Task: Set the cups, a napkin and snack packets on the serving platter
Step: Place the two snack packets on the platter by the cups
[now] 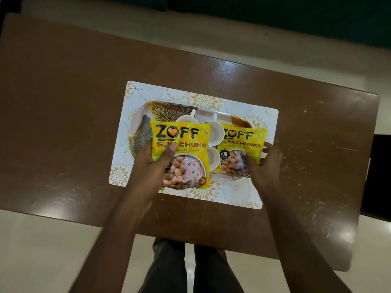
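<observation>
My left hand [157,163] grips a yellow soya chunks packet [184,157] over the left half of the serving platter [146,123], a white dish with gold fan-shaped patterns. My right hand [264,166] holds a second yellow packet [241,151] over the platter's right half. Three white cups [215,133] stand on the platter between and behind the packets, partly hidden by them. A pale napkin [206,114] seems to lie at the platter's far middle, mostly covered.
The platter rests on a white placemat [190,96] with gold floral prints, in the middle of a glossy brown table [63,102]. My legs show below the table's near edge. A dark object [380,176] stands at the table's right end.
</observation>
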